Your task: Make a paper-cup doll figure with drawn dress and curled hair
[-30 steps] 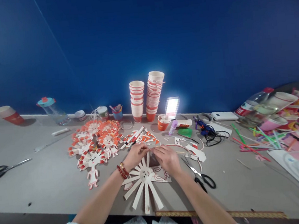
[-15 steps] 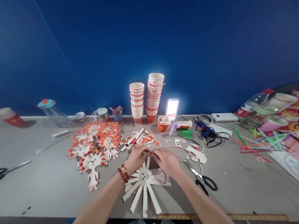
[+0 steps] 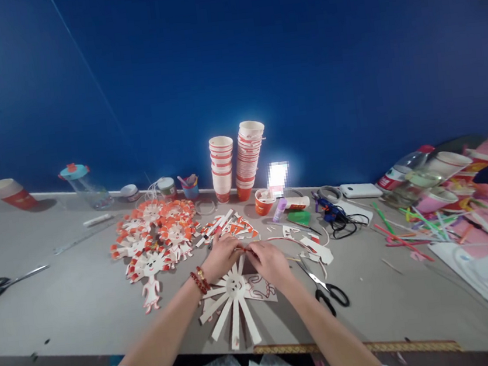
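Note:
A white paper figure (image 3: 235, 287) with a smiling face and long strips fanned out lies before me on the table. Beside its face is a white piece with a red-outlined body drawing (image 3: 259, 287). My left hand (image 3: 222, 257), with red beads at the wrist, is closed in a pinch at the far end of the figure's strips. My right hand (image 3: 271, 262) pinches there too, fingertips touching the left ones. A bit of orange shows between them, apparently a strip's coloured end, mostly hidden by the fingers. Black-handled scissors (image 3: 326, 285) lie right of my right hand.
Finished-looking orange-tipped paper figures (image 3: 151, 264) are heaped at left. Two paper-cup stacks (image 3: 248, 162) stand by the blue wall. Paper scraps (image 3: 235, 226), a purple glue stick (image 3: 279, 209) and a blue glue gun (image 3: 333, 211) lie behind the hands. More scissors (image 3: 0, 286) rest far left.
The view has shifted slightly, so the table items appear a little further left. My hands stay together at the strip end, with a bit more orange showing between the fingertips.

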### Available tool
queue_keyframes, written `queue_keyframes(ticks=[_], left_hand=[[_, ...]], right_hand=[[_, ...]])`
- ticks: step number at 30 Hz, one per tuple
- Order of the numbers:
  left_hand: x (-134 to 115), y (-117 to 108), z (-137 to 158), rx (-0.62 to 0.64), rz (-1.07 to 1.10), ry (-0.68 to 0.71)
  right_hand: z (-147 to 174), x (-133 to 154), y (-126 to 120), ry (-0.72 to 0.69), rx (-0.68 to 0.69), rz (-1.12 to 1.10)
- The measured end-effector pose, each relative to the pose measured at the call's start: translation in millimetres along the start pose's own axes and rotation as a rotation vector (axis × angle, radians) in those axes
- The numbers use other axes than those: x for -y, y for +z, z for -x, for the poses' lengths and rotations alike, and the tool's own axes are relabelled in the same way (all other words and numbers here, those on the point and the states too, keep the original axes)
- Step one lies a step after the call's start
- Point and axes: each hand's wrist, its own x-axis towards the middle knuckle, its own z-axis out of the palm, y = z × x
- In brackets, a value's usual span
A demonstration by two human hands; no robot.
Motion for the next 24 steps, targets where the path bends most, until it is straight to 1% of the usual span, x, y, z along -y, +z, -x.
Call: queue_keyframes(ticks=[4, 9, 13, 16, 20, 22, 24], left_hand=[[1, 1, 1, 0.017, 0.027, -0.008], [3, 2, 3, 0.009, 0.051, -0.032], [4, 3, 3, 0.013, 0.056, -0.031], [1, 3, 3, 0.005, 0.046, -0.040], [-3, 3, 2, -0.019, 0.024, -0.062], [-5, 3, 2, -0.023, 0.014, -0.069], [-6, 3, 2, -0.026, 0.001, -0.074]], right_hand=[[0, 1, -6, -0.028, 0.006, -0.037], [-3, 3, -13, -0.016, 0.026, -0.076], [-1, 5, -10, -0.015, 0.004, -0.099], [1, 5, -7, 0.025, 0.005, -0.072], [2, 7, -11, 0.094, 0.094, -0.020], [2, 8, -14, 0.093, 0.144, 0.001], [2, 9, -16, 0.084, 0.165, 0.010]])
